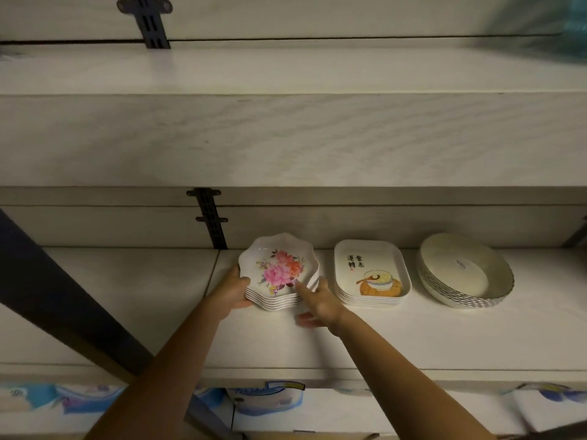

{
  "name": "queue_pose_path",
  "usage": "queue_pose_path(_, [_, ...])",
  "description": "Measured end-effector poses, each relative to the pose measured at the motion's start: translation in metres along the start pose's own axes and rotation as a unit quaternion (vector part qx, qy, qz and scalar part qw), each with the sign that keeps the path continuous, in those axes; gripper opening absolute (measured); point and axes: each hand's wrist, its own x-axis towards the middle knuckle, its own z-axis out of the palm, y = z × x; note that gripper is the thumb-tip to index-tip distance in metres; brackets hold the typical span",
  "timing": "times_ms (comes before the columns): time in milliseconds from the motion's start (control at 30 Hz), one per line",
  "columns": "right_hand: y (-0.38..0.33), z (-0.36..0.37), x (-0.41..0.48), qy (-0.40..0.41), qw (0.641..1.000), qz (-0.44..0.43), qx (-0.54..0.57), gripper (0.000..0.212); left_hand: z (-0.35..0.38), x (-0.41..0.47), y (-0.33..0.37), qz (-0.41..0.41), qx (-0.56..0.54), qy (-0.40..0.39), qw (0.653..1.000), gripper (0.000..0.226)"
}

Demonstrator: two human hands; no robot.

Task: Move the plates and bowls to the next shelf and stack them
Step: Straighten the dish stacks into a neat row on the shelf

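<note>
The stack of white wavy-edged plates with pink flowers sits between the two hands, on the left part of the white wooden shelf. The left hand grips the stack's left side, thumb on top and fingers underneath. The right hand is at the stack's right side with its fingers spread and one finger on the front rim. It is blurry, so I cannot tell if it is holding on.

Just to the right is a stack of white rectangle dishes with a bowl picture, then a stack of round cream plates. An upper white shelf hangs above. Blue and white packs sit below.

There are three stacks, two hands and two black slotted rails. The flower stack has about six plates and the rectangle stack about five
</note>
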Motion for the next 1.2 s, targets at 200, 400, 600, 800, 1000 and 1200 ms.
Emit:
queue_pose_path(200, [0.0, 0.007, 0.012, 0.034, 0.997, 0.006, 0.065, 0.047, 0.0, -0.006, -0.006, -0.022, 0.008, 0.001, 1.0, 0.043])
queue_pose_path(400, [0.0, -0.005, 0.006, 0.02, 0.999, 0.021, 0.034, 0.042, -0.011, -0.011, -0.015, -0.074, 0.013, -0.022, 0.997, 0.054])
queue_pose_path(600, [0.01, 0.0, 0.005, 0.009, 0.991, 0.07, 0.112, 0.041, -0.002, -0.017, -0.019, -0.042, -0.047, -0.027, 0.998, 0.022])
queue_pose_path(800, [0.015, -0.001, -0.009, 0.012, 0.99, 0.073, 0.116, 0.034, -0.005, -0.034, -0.016, -0.017, -0.021, -0.034, 0.999, 0.036])
queue_pose_path(1000, [0.01, -0.025, -0.046, -0.017, 0.993, 0.038, 0.113, 0.034, 0.002, -0.065, -0.002, 0.001, 0.014, -0.082, 0.997, 0.039])
queue_pose_path(1200, [0.019, -0.084, -0.088, -0.009, 0.996, 0.027, 0.083, 0.022, 0.054, -0.104, 0.006, 0.036, 0.016, -0.134, 0.99, 0.029])
